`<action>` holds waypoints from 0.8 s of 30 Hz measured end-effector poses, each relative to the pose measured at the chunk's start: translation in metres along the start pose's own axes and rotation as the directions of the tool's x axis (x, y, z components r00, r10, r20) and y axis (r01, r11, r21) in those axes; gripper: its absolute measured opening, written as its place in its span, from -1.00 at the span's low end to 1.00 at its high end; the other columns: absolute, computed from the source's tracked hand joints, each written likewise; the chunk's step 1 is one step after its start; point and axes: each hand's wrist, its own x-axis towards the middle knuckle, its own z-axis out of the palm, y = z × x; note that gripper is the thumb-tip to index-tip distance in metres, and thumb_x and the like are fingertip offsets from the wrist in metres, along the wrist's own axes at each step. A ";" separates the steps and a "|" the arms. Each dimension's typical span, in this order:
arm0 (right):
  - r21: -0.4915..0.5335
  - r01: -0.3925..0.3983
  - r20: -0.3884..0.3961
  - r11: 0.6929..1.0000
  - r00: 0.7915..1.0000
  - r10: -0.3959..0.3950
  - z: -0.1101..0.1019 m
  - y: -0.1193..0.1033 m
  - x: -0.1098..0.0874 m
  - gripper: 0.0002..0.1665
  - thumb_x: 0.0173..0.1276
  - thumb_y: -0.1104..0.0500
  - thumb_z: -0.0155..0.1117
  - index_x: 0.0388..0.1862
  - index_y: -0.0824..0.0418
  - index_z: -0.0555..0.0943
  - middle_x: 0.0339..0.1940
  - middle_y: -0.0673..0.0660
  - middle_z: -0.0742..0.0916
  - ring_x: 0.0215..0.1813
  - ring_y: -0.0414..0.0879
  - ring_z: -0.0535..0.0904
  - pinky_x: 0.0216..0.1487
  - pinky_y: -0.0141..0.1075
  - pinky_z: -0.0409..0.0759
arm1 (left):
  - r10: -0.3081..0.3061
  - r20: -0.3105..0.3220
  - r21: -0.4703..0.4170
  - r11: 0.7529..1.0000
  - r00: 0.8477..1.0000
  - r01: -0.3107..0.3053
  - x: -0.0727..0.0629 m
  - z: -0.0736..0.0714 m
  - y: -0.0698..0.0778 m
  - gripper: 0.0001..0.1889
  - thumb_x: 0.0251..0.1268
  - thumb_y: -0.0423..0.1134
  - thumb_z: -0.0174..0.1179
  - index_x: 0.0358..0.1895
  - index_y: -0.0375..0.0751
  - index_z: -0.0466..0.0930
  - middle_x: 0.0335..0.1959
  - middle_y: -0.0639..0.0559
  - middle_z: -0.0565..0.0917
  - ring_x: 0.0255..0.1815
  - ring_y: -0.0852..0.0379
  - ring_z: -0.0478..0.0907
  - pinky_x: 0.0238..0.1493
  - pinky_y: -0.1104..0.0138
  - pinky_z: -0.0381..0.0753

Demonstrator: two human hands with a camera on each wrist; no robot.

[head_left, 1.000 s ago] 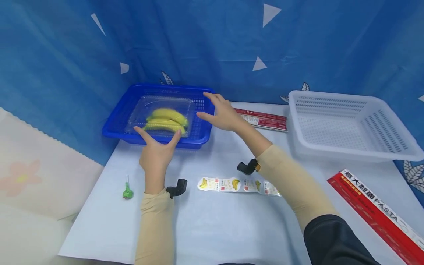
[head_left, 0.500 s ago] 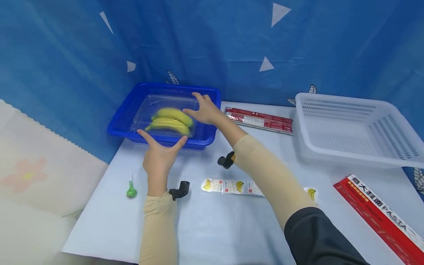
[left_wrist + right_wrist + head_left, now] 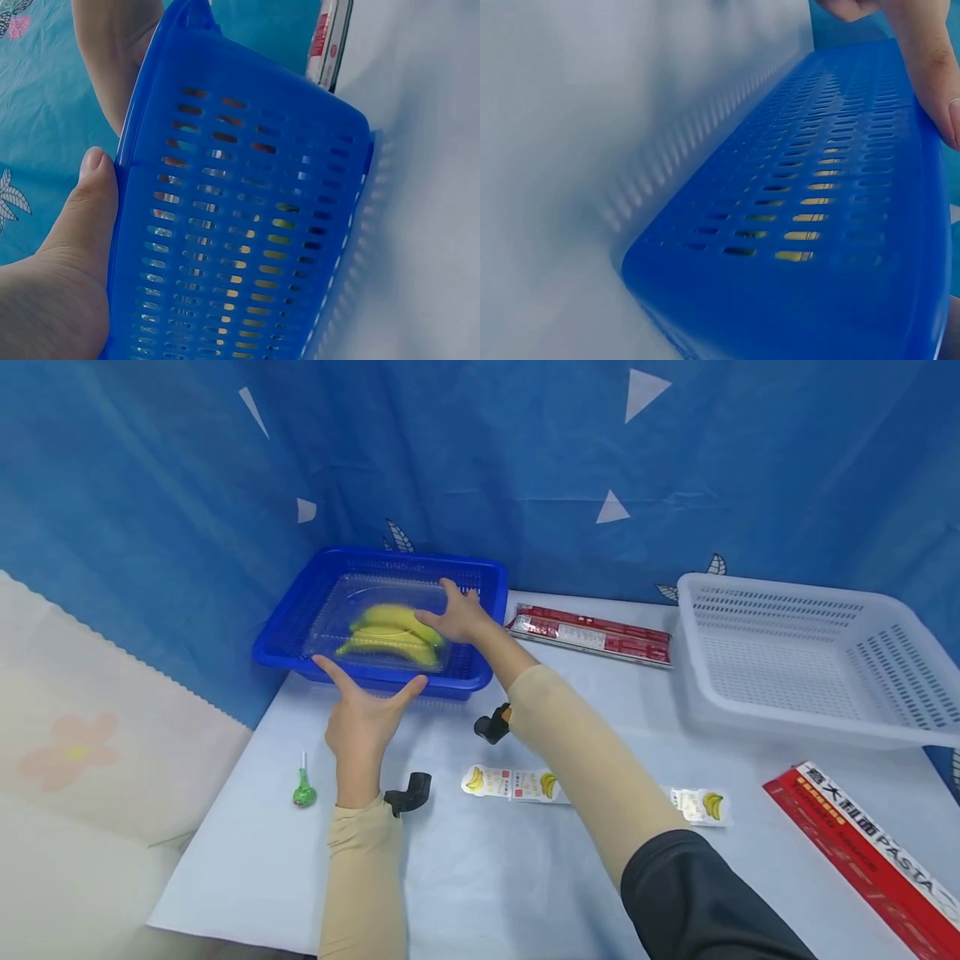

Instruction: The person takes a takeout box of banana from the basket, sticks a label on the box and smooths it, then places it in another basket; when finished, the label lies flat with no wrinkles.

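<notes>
Since a second ago the right hand [image 3: 453, 618] has come in from the blue basket's right rim to the clear box inside it, while the left hand [image 3: 365, 714] has stayed at the near wall.

From the head camera, the blue basket [image 3: 300, 652] sits at the far left of the white table [image 3: 510, 877], against the blue backdrop. Inside it lies a clear plastic box [image 3: 360, 602] holding yellow bananas [image 3: 390, 631]. The right hand rests on the right end of that box with fingers spread and fairly straight; whether they grip it I cannot tell. The left hand is open, thumb and fingers splayed against the basket's near wall. A green lollipop [image 3: 303, 792], a strip of banana stickers [image 3: 510, 782], a red packet [image 3: 592, 633], a white basket [image 3: 810, 652] and a red pasta box [image 3: 870, 852] lie about the table.

From the left wrist camera, the thumb [image 3: 82, 217] presses flat along the blue basket's [image 3: 247, 225] rim, yellow showing through the slots.

From the right wrist camera, a fingertip [image 3: 930, 67] lies over the blue basket's [image 3: 817, 247] top edge, the slotted wall filling the view.
</notes>
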 end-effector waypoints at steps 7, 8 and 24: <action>0.085 -0.069 0.054 0.994 0.996 0.065 0.003 -0.003 -0.001 -0.01 0.46 -0.35 0.01 0.65 -0.16 -0.22 0.66 0.13 0.12 0.48 0.21 0.35 0.24 0.02 0.57 | 0.013 0.005 -0.007 1.000 1.000 -0.013 -0.001 -0.001 0.000 0.57 -0.38 0.81 0.04 0.44 0.10 -0.89 0.06 -0.37 0.64 -0.23 -0.25 0.65 -0.50 0.13 0.47; 0.100 -0.081 0.064 0.992 0.995 0.075 0.004 -0.003 0.000 -0.01 0.46 -0.36 0.00 0.65 -0.19 -0.23 0.65 0.14 0.12 0.42 0.19 0.42 0.12 -0.02 0.65 | 0.014 0.007 -0.007 1.000 1.000 -0.014 -0.001 -0.001 0.000 0.57 -0.38 0.80 0.04 0.44 0.10 -0.89 0.07 -0.37 0.63 -0.23 -0.25 0.65 -0.49 0.13 0.47; 0.246 -0.018 -0.038 0.969 0.999 0.028 0.016 0.000 0.006 -0.18 0.59 -0.20 -0.14 0.65 -0.22 -0.25 0.67 0.13 0.04 0.61 0.30 0.05 0.40 0.14 0.38 | 0.008 0.008 0.008 1.000 1.000 -0.008 0.000 -0.001 -0.001 0.56 -0.38 0.81 0.03 0.44 0.11 -0.90 -0.12 -0.33 0.67 -0.34 -0.19 0.62 -0.55 0.20 0.41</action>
